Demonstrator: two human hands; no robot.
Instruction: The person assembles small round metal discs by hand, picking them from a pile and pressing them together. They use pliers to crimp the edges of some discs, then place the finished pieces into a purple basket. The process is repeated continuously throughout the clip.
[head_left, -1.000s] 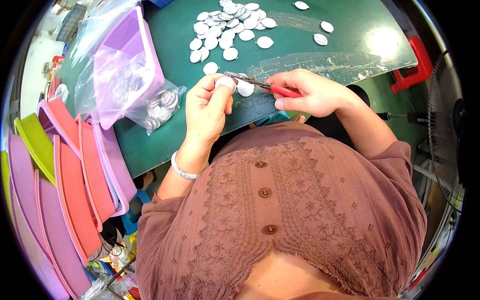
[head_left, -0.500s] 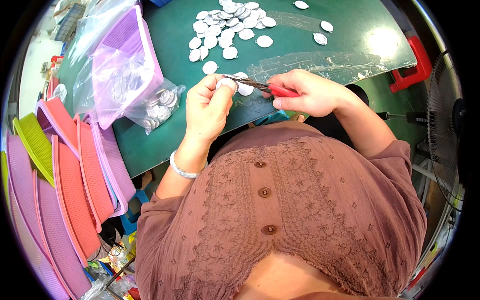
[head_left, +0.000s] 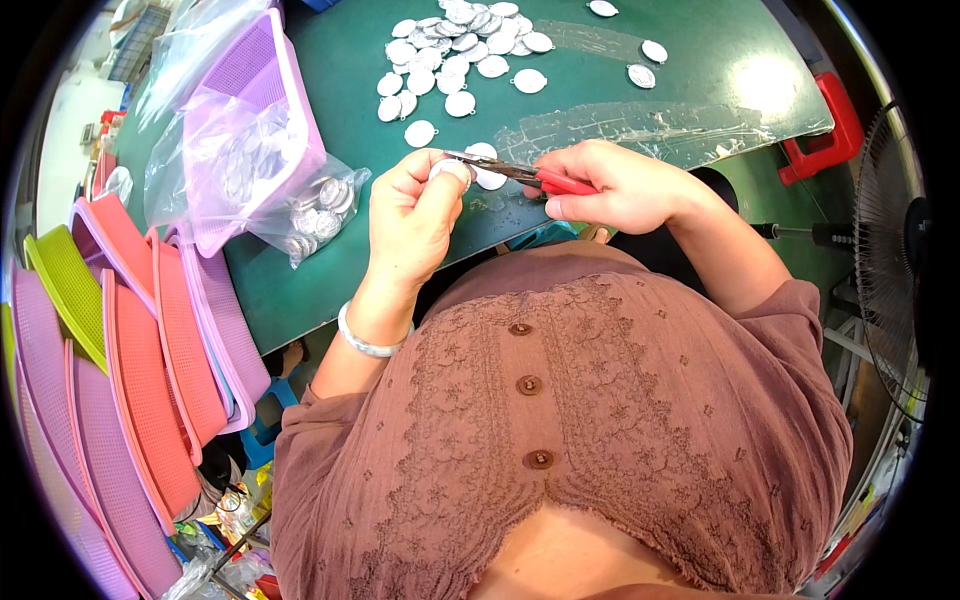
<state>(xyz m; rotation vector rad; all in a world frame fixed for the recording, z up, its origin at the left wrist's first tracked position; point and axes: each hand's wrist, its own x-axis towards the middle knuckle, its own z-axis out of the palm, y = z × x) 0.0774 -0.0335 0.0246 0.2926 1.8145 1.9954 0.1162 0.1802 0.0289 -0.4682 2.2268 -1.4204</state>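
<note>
Pinched between the thumb and fingers of my left hand [head_left: 412, 210] is a silver oval medal [head_left: 452, 169], partly covered by the thumb. My right hand [head_left: 620, 187] is wrapped round the red handles of a pair of pliers [head_left: 515, 171]. Their dark jaws reach left to the top edge of the held medal; whether they grip it is too small to tell. Just behind the jaws another medal [head_left: 488, 178] lies on the table. Farther off is a loose heap of silver medals [head_left: 460, 45], each with a small loop at its edge.
The green table [head_left: 350, 110] has strips of clear tape on it. At the left stands a purple basket [head_left: 310, 150] with a clear bag of medals [head_left: 322, 215]. Nested pink and purple baskets [head_left: 150, 400] are beside the table. A red stool [head_left: 835, 130] and a fan [head_left: 890, 260] are at right.
Hardly anything differs. My left hand has shifted very slightly with the medal, and the pliers stay at the medal's edge.
</note>
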